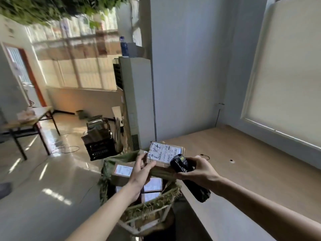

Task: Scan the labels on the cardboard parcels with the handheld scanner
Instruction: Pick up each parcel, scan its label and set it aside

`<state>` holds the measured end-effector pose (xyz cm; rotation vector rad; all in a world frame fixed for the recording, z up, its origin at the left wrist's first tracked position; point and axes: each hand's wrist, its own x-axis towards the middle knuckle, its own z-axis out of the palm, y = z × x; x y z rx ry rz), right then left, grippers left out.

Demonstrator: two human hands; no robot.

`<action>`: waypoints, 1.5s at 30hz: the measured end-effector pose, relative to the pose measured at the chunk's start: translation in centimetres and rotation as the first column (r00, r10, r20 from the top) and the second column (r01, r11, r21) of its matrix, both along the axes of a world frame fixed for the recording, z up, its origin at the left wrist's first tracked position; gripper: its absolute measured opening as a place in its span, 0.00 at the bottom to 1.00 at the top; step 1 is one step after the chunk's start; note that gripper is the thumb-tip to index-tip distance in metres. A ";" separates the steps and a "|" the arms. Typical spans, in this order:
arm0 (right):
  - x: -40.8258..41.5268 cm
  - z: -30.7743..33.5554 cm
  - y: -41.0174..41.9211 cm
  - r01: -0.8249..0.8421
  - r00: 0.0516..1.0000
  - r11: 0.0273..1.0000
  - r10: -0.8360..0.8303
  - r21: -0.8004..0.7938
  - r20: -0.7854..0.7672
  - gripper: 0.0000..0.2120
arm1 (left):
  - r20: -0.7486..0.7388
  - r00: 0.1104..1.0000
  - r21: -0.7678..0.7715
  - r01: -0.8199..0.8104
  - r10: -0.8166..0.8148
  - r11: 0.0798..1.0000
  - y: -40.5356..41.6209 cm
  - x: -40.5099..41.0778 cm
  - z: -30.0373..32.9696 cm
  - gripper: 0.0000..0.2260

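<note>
My left hand (pixel 141 171) holds a small cardboard parcel (pixel 165 154) by its left end, with the white shipping label facing up toward me. My right hand (pixel 198 170) grips a black handheld scanner (pixel 184 168), whose head sits just right of the label and points at it. Below the held parcel, a green woven sack (pixel 111 173) with frayed edges holds several more cardboard parcels (pixel 122 172), each with a white label showing.
A brown tabletop (pixel 243 162) spreads to the right, against a window with a drawn blind. A tall air conditioner unit (pixel 135 101) stands behind the sack. A black crate (pixel 101 147) with cardboard sits on the shiny floor; a small table (pixel 26 119) stands at left.
</note>
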<state>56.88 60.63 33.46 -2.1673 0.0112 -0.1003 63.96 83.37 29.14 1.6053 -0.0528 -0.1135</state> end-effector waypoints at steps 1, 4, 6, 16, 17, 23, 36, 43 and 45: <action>2.0 -0.6 0.9 -0.030 0.999 1.000 0.030 0.004 -0.012 0.12 | -0.006 1.000 0.030 -0.025 0.025 0.999 1.4 1.1 -0.4 0.17; 7.9 -2.5 3.2 -0.092 0.995 0.996 0.092 0.001 -0.046 0.25 | -0.044 0.994 0.105 -0.091 0.096 0.990 4.8 4.7 -1.6 0.16; 11.8 -3.7 4.3 -0.131 0.990 0.991 0.130 -0.016 -0.051 0.31 | -0.061 0.989 0.127 -0.128 0.136 0.984 6.4 7.6 -2.4 0.15; 27.0 -9.0 4.3 -0.173 0.978 0.982 0.162 -0.073 -0.135 0.30 | -0.172 0.959 0.192 -0.191 0.225 0.963 7.9 20.4 -6.4 0.13; 27.9 -9.5 4.1 -0.156 0.980 0.984 0.143 -0.087 -0.138 0.29 | -0.180 0.956 0.194 -0.196 0.231 0.961 7.6 21.4 -6.8 0.14; 32.6 -13.3 1.8 0.024 0.992 0.990 -0.041 -0.137 -0.118 0.32 | -0.194 0.950 0.258 -0.191 0.244 0.947 5.9 27.9 -10.2 0.18; 38.7 -19.0 -2.2 0.155 0.954 0.974 -0.190 -0.164 -0.232 0.32 | -0.257 0.964 0.475 0.062 0.071 0.878 3.4 40.0 -17.2 0.16; 41.4 -20.9 -1.3 0.172 0.946 0.973 -0.207 -0.153 -0.251 0.30 | -0.216 0.976 0.606 0.126 0.010 0.785 3.0 43.2 -19.1 0.17; 41.7 -21.0 -0.9 0.170 0.946 0.973 -0.205 -0.158 -0.249 0.29 | -0.164 0.986 0.627 0.105 -0.001 0.772 3.0 43.7 -19.0 0.16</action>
